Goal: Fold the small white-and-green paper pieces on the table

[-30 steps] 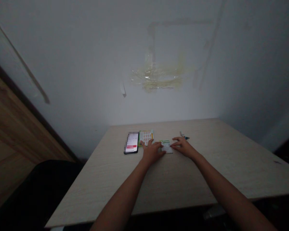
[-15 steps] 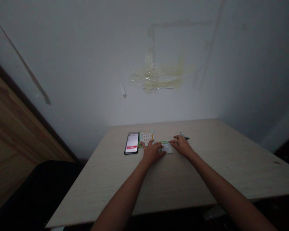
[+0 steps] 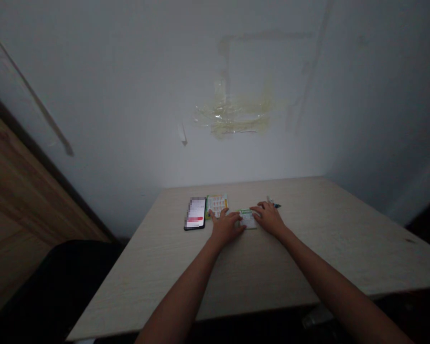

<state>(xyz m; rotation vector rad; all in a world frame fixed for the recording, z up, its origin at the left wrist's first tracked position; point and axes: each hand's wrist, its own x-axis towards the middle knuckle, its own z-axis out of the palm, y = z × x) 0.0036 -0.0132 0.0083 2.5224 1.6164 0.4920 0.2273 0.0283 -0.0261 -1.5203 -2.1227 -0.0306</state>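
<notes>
A small white and green paper slip (image 3: 247,219) lies flat on the pale wooden table (image 3: 258,267). My left hand (image 3: 225,226) rests on the table with its fingers stretched over the slip's left edge. My right hand (image 3: 268,217) lies with fingers flat, pressing on the slip's right side. Just behind my left hand sits a green and orange printed card (image 3: 217,204). To its left a black phone (image 3: 195,213) lies with its screen lit.
A pen-like thing with a blue-green end (image 3: 273,203) lies behind my right hand. The wall (image 3: 215,95) rises at the table's far edge, with old yellow tape remains (image 3: 232,117). A dark chair (image 3: 53,286) stands at the left, beside a wooden panel (image 3: 17,191).
My right hand has slid a little left, further onto the slip. My left hand and the phone stay where they were.
</notes>
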